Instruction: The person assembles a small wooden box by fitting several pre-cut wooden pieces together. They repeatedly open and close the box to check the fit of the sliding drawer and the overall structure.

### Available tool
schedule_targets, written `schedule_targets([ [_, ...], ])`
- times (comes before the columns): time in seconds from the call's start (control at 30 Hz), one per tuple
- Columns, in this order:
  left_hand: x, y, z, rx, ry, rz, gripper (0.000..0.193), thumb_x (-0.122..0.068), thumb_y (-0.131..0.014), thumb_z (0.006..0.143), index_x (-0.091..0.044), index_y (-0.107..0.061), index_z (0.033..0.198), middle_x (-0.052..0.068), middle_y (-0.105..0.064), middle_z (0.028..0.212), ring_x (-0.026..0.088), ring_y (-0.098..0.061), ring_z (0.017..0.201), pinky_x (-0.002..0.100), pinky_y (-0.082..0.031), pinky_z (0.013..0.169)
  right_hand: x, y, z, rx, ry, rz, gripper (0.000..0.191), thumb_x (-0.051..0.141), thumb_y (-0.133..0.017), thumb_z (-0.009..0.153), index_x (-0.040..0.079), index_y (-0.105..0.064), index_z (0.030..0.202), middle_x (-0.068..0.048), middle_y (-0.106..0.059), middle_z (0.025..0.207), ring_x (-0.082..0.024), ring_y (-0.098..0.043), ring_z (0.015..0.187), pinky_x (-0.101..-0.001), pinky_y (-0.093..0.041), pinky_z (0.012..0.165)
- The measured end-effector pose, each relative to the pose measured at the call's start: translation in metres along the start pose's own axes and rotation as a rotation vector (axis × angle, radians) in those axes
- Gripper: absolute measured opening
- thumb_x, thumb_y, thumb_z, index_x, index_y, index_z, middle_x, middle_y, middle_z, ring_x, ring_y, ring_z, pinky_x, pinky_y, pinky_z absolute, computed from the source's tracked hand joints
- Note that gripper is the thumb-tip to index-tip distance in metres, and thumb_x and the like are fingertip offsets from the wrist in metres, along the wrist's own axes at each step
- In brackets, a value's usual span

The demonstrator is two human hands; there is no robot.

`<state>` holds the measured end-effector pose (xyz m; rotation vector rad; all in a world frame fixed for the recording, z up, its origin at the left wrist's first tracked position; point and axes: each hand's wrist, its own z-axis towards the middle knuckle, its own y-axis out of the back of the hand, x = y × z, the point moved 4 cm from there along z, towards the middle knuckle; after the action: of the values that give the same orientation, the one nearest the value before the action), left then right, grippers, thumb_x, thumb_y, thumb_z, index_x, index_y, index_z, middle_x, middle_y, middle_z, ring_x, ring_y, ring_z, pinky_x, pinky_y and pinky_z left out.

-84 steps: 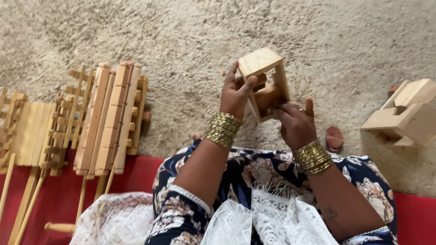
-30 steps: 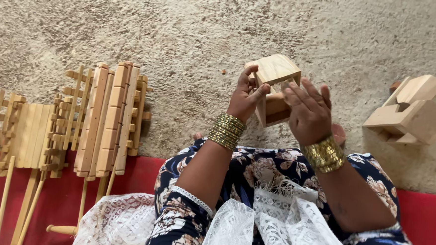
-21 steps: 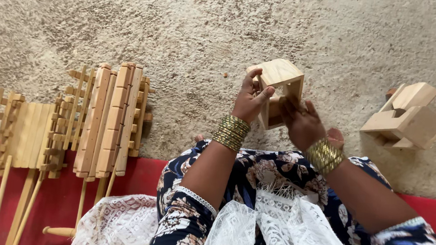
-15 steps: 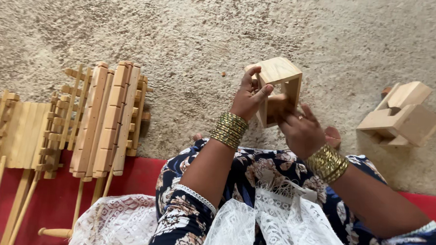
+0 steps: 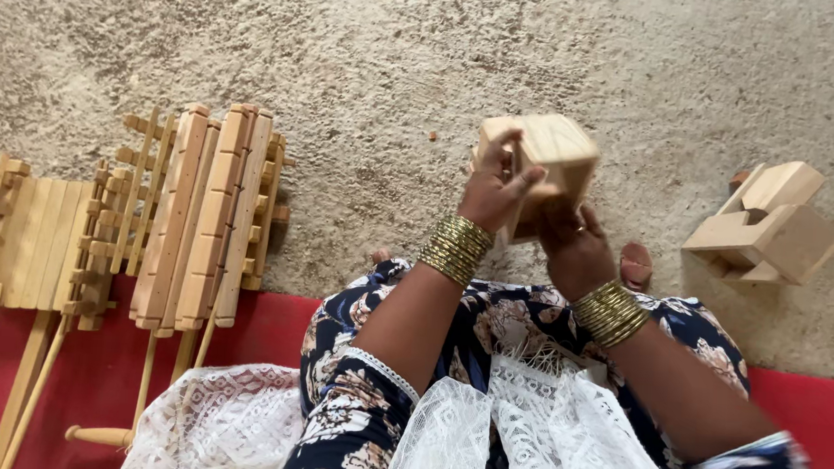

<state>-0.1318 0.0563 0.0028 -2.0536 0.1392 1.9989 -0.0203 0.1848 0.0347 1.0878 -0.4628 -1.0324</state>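
I hold a small open wooden box frame (image 5: pixel 546 165) in front of me, above the beige carpet. My left hand (image 5: pixel 496 186) grips its left side, fingers curled over the top edge. My right hand (image 5: pixel 576 252) supports it from below and behind, partly hidden by the frame. Gold bangles sit on both wrists. The frame is tilted, its flat top face turned towards me.
Another pale wooden piece made of joined blocks (image 5: pixel 768 224) lies on the carpet to the right. Stacked slatted wooden parts (image 5: pixel 204 214) and several long sticks (image 5: pixel 20 375) lie at the left. A red mat (image 5: pixel 269 331) runs under my lap. A toe (image 5: pixel 636 265) shows by the right wrist.
I have turned the wooden frame in my hands and raised it slightly to the right. My right hand slid from its side to underneath it.
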Motion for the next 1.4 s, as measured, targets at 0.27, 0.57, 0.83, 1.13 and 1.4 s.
schedule_targets([
  [0.27, 0.0, 0.021, 0.008, 0.032, -0.092, -0.038, 0.067, -0.035, -0.061, 0.098, -0.012, -0.033, 0.154, 0.022, -0.067, 0.121, 0.027, -0.071, 0.109, 0.035, -0.063, 0.087, 0.044, -0.031, 0.011, 0.12, -0.293, 0.329, 0.051, -0.005, -0.046, 0.083, 0.009, -0.062, 0.129, -0.018, -0.068, 0.121, -0.036, -0.068, 0.107, -0.0483, -0.052, 0.097],
  [0.57, 0.003, 0.014, 0.002, -0.091, -0.253, 0.149, 0.062, -0.034, -0.06, 0.102, -0.01, -0.033, 0.152, 0.021, -0.058, 0.135, 0.027, -0.066, 0.116, 0.037, -0.058, 0.093, 0.023, -0.001, 0.008, 0.24, -0.384, 0.18, 0.051, -0.004, -0.052, 0.081, 0.021, -0.069, 0.122, -0.008, -0.073, 0.112, -0.023, -0.07, 0.093, -0.051, -0.033, 0.116],
  [0.83, 0.012, 0.017, 0.006, -0.011, -0.174, -0.181, 0.06, -0.037, -0.061, 0.098, -0.015, -0.039, 0.15, 0.02, -0.061, 0.132, 0.026, -0.07, 0.111, 0.037, -0.061, 0.09, 0.042, -0.009, 0.024, 0.055, -0.189, 0.286, 0.053, -0.001, -0.054, 0.082, 0.016, -0.066, 0.131, -0.01, -0.071, 0.119, -0.027, -0.068, 0.108, -0.0466, -0.036, 0.114],
  [1.13, 0.02, 0.017, 0.006, 0.086, -0.209, -0.115, 0.06, -0.031, -0.07, 0.096, -0.016, -0.042, 0.146, 0.018, -0.05, 0.145, 0.03, -0.059, 0.127, 0.039, -0.055, 0.103, 0.019, 0.006, 0.016, 0.193, -0.306, 0.181, 0.036, -0.001, -0.055, 0.079, 0.016, -0.07, 0.107, -0.009, -0.075, 0.105, -0.025, -0.071, 0.096, -0.0498, -0.034, 0.114],
  [1.4, 0.018, 0.028, -0.003, 0.07, -0.11, -0.021, 0.063, -0.031, -0.074, 0.093, -0.019, -0.044, 0.147, 0.01, -0.065, 0.113, 0.02, -0.064, 0.105, 0.034, -0.058, 0.089, 0.018, -0.011, 0.018, -0.082, -0.573, 0.88, 0.023, -0.001, -0.05, 0.096, 0.001, -0.066, 0.113, -0.018, -0.074, 0.101, -0.027, -0.075, 0.091, -0.0396, -0.062, 0.08],
])
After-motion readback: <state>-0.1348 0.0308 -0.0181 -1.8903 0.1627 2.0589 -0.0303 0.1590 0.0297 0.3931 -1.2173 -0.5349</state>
